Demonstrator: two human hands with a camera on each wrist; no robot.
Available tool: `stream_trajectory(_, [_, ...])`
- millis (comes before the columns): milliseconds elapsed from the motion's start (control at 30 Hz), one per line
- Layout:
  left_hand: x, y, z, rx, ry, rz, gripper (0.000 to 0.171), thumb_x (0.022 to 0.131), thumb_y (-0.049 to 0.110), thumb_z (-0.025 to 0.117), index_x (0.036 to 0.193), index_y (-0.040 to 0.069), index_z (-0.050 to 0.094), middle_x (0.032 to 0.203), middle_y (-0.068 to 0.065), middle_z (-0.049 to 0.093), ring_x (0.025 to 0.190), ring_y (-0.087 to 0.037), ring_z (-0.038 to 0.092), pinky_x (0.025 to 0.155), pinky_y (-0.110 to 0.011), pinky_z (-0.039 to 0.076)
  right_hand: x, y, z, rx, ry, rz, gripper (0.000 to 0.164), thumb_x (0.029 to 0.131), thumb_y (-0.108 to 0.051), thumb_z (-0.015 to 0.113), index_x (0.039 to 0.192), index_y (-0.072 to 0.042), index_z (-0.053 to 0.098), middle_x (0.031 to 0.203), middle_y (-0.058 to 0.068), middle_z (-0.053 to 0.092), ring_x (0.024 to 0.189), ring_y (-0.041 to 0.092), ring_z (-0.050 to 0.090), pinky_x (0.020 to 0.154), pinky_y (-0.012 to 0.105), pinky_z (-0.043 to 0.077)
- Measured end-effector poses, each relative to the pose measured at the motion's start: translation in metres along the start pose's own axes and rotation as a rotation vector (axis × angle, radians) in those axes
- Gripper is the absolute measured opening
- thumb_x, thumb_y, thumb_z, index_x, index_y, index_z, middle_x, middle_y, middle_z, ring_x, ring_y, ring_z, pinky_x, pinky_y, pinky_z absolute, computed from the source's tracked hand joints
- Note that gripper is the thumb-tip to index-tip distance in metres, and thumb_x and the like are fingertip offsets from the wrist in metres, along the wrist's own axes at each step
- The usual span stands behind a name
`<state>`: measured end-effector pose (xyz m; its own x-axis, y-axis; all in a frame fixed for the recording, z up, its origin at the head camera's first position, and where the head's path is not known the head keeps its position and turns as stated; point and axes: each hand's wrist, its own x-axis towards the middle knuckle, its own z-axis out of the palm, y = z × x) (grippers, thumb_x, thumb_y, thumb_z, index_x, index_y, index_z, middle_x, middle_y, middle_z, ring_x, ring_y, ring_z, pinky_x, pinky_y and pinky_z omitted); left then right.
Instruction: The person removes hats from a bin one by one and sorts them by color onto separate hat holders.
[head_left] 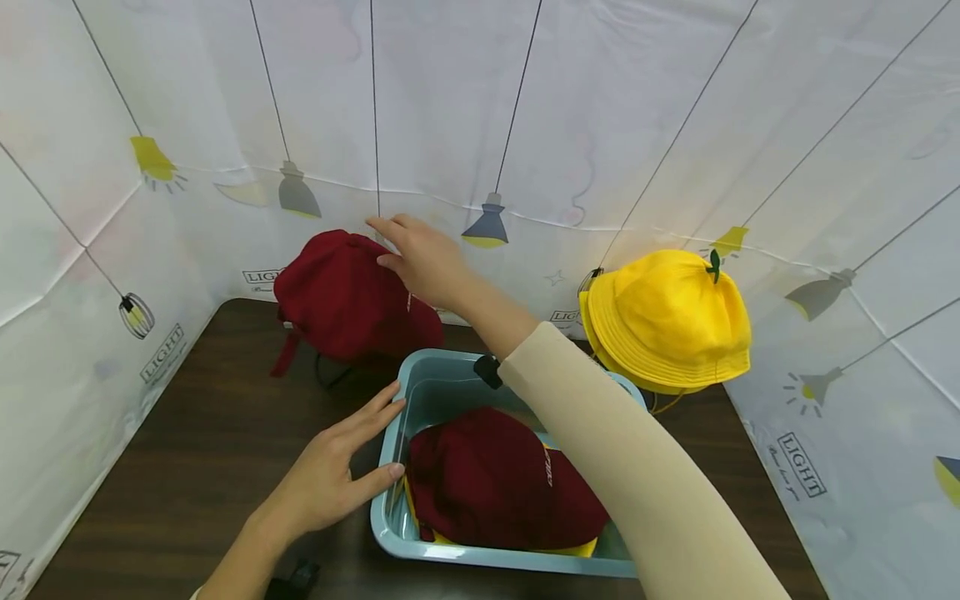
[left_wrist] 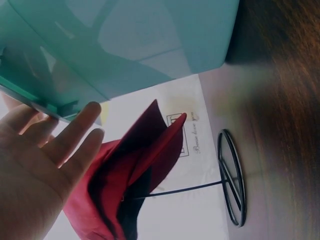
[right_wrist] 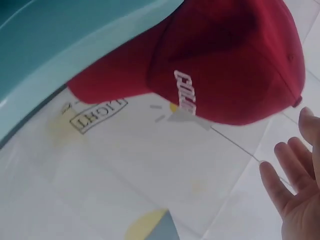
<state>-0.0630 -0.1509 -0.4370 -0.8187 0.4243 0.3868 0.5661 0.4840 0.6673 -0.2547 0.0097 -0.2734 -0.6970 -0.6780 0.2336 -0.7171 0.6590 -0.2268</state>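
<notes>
A dark red cap (head_left: 352,296) with white lettering rests on a thin black stand (left_wrist: 231,177) at the back left. My right hand (head_left: 423,258) is beside its crown with fingers spread, and the right wrist view shows a gap between the fingers and the cap (right_wrist: 230,65). My left hand (head_left: 333,467) touches the left rim of a light blue plastic basin (head_left: 386,500), fingers fairly straight and thumb apart. Inside the basin lies another dark red cap (head_left: 487,483), on top of something yellow (head_left: 581,550) that is mostly covered.
A yellow bucket hat (head_left: 663,317) with a green sprout on top sits at the back right, its support mostly hidden. White printed cloth (head_left: 555,125) hangs behind the dark wooden table (head_left: 180,467). A small black object (head_left: 296,579) lies near the left forearm.
</notes>
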Motion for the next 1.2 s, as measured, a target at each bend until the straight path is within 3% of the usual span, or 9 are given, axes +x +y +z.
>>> stream_trajectory(267, [-0.002, 0.000, -0.004, 0.001, -0.003, 0.006, 0.072, 0.098, 0.029, 0.075, 0.160, 0.013, 0.044, 0.171, 0.001, 0.031, 0.150, -0.022, 0.042, 0.114, -0.049, 0.045, -0.027, 0.005, -0.016, -0.041, -0.002, -0.041, 0.060, 0.103, -0.016, 0.069, 0.157, -0.007, 0.046, 0.140, 0.013, 0.062, 0.126, 0.025, 0.060, 0.102, 0.030, 0.053])
stream_trajectory(433, [-0.003, 0.000, -0.003, -0.005, 0.000, -0.006, 0.072, 0.097, 0.029, 0.075, 0.161, 0.013, 0.044, 0.171, 0.001, 0.031, 0.150, -0.023, 0.043, 0.112, -0.055, 0.045, -0.045, 0.007, -0.022, -0.057, -0.030, -0.040, 0.064, 0.103, -0.024, 0.068, 0.159, -0.007, 0.042, 0.141, 0.013, 0.061, 0.123, 0.025, 0.061, 0.098, 0.035, 0.055])
stream_trajectory(567, [-0.004, 0.000, -0.003, -0.007, 0.005, -0.014, 0.072, 0.097, 0.030, 0.075, 0.161, 0.015, 0.044, 0.171, 0.001, 0.031, 0.149, -0.023, 0.043, 0.110, -0.058, 0.045, -0.062, 0.008, -0.028, -0.071, -0.058, -0.042, 0.066, 0.103, -0.027, 0.068, 0.160, -0.007, 0.040, 0.141, 0.012, 0.060, 0.121, 0.025, 0.061, 0.099, 0.037, 0.055])
stream_trajectory(900, [-0.003, 0.000, -0.001, -0.005, -0.003, 0.002, 0.072, 0.098, 0.029, 0.075, 0.161, 0.013, 0.044, 0.171, 0.001, 0.030, 0.150, -0.022, 0.042, 0.112, -0.052, 0.045, -0.107, 0.019, -0.049, -0.065, -0.051, -0.058, 0.072, 0.102, -0.031, 0.070, 0.160, -0.005, 0.038, 0.154, 0.013, 0.054, 0.140, 0.030, 0.053, 0.115, 0.046, 0.045])
stream_trajectory(1200, [-0.001, -0.002, -0.001, -0.011, -0.003, -0.015, 0.072, 0.098, 0.031, 0.074, 0.161, 0.015, 0.044, 0.171, 0.004, 0.029, 0.150, -0.023, 0.043, 0.111, -0.056, 0.044, -0.143, 0.030, -0.057, -0.047, -0.039, -0.083, 0.078, 0.099, -0.037, 0.073, 0.159, -0.001, 0.038, 0.152, 0.015, 0.056, 0.131, 0.031, 0.059, 0.111, 0.049, 0.048])
